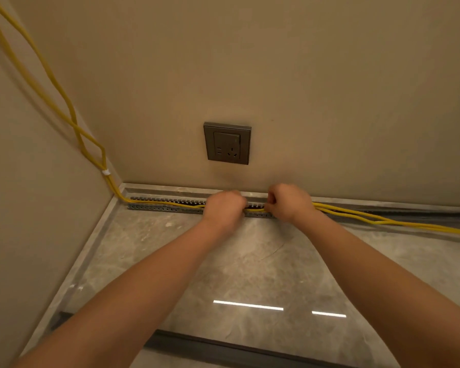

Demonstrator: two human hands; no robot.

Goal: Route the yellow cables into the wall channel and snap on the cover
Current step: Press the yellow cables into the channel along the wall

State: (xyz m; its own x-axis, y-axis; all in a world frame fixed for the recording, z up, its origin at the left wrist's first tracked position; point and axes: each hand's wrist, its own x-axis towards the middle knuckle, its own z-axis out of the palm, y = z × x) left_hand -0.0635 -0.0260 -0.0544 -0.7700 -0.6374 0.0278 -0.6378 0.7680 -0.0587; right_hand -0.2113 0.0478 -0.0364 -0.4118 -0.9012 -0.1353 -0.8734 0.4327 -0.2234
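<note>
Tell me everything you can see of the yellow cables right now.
The yellow cables look like thin, flexible, rubbery cords. They hang down the left wall, crossing each other, and are bound by a white tie near the corner. From there they lie in the slotted grey channel along the wall base. Both hands, left hand and right hand, grip them; to the right they lie loose on the floor.

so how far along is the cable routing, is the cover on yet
Partly done. Left of the hands, the yellow cables already lie inside the slotted channel from the corner. In hand: the left hand and right hand are pressing the cables in below the wall socket. Left: the cables to the right are loose on the floor, and no cover is on the channel yet.
</note>
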